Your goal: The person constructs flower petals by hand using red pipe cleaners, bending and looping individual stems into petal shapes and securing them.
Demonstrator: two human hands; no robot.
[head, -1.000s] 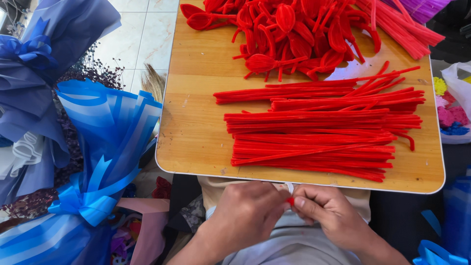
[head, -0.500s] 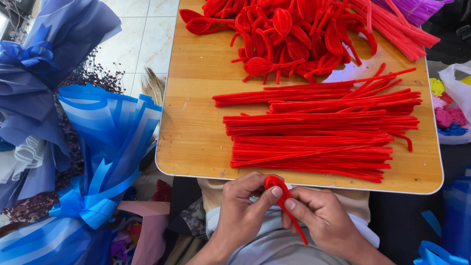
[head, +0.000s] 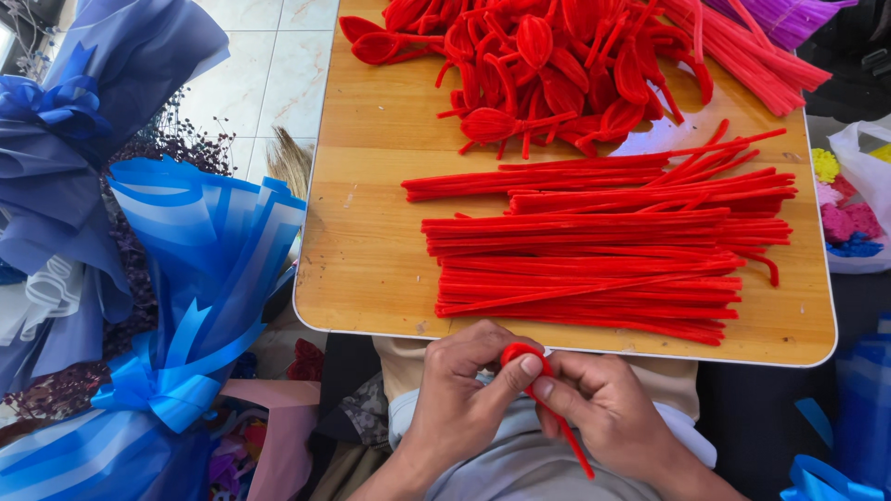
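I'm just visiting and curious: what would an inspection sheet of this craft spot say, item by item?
Surface: wooden table, rounded corners, bare at its left side.
Job's things: one red pipe cleaner curled at its top, pinched by both hands.
Clutter: straight red pipe cleaners laid in rows; shaped red pieces heaped at the far edge.
Grippers: left hand and right hand both grip the pipe cleaner above the lap.
Cables: nothing seen.
Surroundings: blue wrapped bouquets on the left, tiled floor, bag of coloured bits on the right.

Wooden table (head: 371, 232), straight red pipe cleaners (head: 594, 260) stacked (near edge), looped red pieces (head: 557, 65) heaped behind
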